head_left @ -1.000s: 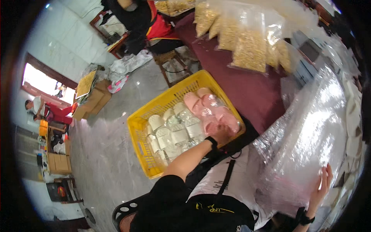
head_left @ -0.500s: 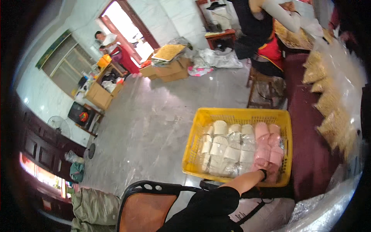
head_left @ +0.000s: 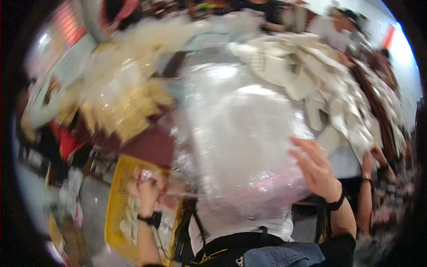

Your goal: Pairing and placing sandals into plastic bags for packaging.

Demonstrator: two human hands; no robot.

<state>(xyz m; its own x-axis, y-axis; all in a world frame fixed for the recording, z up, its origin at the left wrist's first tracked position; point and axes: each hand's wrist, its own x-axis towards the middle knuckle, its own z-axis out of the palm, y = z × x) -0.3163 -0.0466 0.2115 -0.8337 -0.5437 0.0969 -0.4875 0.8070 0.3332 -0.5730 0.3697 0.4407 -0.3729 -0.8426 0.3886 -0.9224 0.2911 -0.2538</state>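
Swung upward since before, the view now fills with a large clear crinkled plastic bag (head_left: pixel 240 133), right hand (head_left: pixel 316 167) spread against its four-o'clock edge. Left hand (head_left: pixel 147 189), blurred, pinches something pale over the yellow slatted plastic crate (head_left: pixel 116 196) at eight o'clock.

Large clear bag (head_left: pixel 235 133): a shiny see-through plastic sack, centre of view, blurred, pinkish along its lower edge.
Right hand (head_left: pixel 316 169): spread flat against that bag's right side.
Yellow-filled bags (head_left: pixel 129 111): clear packets of pale yellow pieces, left of the big bag, on the dark red surface (head_left: pixel 147 144).
White flat packs (head_left: pixel 320 84): a heap at upper right, blurred.
Labels, signs, screens: none legible.
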